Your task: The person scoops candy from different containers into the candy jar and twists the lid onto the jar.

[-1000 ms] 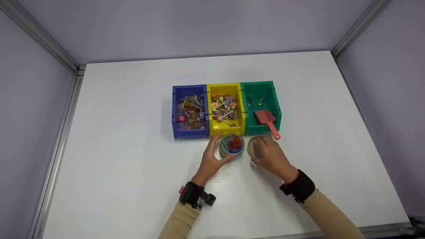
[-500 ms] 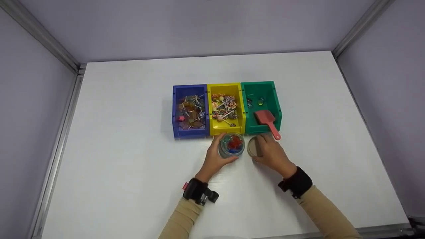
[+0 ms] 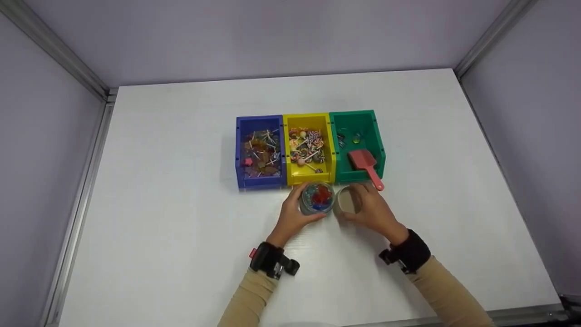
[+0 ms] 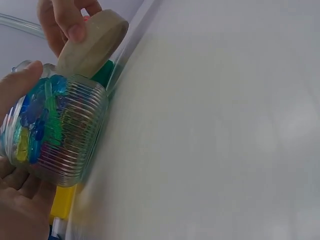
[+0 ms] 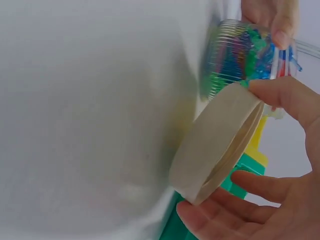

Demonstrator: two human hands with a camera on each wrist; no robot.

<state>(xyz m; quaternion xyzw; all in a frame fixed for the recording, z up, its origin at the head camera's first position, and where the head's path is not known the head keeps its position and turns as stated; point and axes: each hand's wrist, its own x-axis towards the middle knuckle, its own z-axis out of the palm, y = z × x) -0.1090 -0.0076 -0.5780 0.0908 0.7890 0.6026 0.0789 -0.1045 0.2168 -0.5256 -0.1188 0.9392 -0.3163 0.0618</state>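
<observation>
My left hand [image 3: 292,215] holds a clear ribbed glass jar [image 3: 317,200], thumb at the near side and fingers round the far side. Translucent pieces in blue, green, yellow and red fill the jar up to its open mouth, as the left wrist view shows from the side. To the right, my right hand [image 3: 376,212] grips a round beige lid [image 5: 212,142] by its rim between thumb and fingers. The lid is tilted, its hollow side partly showing, and its edge is right beside the jar's wall.
Behind the jar stand a blue bin [image 3: 261,184] of candy-like pieces on sticks, a yellow bin [image 3: 306,119] with small lollipops and a green bin [image 3: 352,120] with a few glassy pieces. A pink scoop [image 3: 363,160] lies in the green bin, its handle over the front edge.
My left hand has closed in round the jar. My right hand has raised and tilted the lid, bringing its edge left, closer to the jar.
</observation>
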